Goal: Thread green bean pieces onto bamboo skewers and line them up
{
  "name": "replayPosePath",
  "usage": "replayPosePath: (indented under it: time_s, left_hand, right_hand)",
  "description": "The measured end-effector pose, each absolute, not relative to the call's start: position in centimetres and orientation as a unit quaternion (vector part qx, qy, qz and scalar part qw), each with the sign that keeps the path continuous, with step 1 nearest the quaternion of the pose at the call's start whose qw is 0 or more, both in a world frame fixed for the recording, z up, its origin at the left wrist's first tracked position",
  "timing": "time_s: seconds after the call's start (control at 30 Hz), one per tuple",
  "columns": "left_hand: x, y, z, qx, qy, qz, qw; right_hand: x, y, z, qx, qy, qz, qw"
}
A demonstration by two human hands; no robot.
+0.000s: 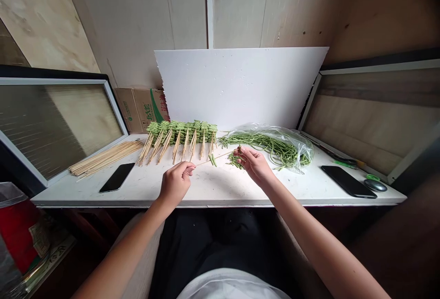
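My left hand [176, 180] is closed in a pinch around one end of a thin bamboo skewer [225, 154], held above the table. A couple of short cut green bean pieces [212, 159] sit across the skewer's middle. At the skewer's far tip, my right hand [253, 163] pinches a small green bean piece, mostly covered by the fingers. Below and behind that hand lies a small pile of cut bean pieces [233, 161]. Long green beans [275, 145] lie in a clear plastic bag [305, 145] to the right. Finished-looking bean skewers [182, 130] are stacked at the back left, sticks facing me.
Loose bamboo skewers [105, 157] lie at the left beside a black phone [117, 177]. Another phone [348, 181], a grey mouse-like object [375, 185] and scissors-like tools [340, 159] are at the right. A white foam board [240, 88] and a cardboard box [140, 106] stand behind.
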State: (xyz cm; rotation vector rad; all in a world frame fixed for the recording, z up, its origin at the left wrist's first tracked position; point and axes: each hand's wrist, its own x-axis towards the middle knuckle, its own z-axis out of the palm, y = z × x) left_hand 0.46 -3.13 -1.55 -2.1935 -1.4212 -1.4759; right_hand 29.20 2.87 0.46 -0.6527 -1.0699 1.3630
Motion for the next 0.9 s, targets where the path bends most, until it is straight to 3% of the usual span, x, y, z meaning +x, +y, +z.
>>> replayPosePath:
  time_s: [0.57,0.9]
  left_hand:
    - [0.8,-3.3,-2.1,-0.723,-0.467,-0.487,0.146]
    - [0.3,-3.0,-2.1,-0.715,-0.481,-0.490,0.131]
  right_hand:
    - [28.1,2.6,-0.5,-0.291,-0.459,0.557,0.628]
    - [28.6,1.8,1.0,-0.276,-0.499,0.562,0.599]
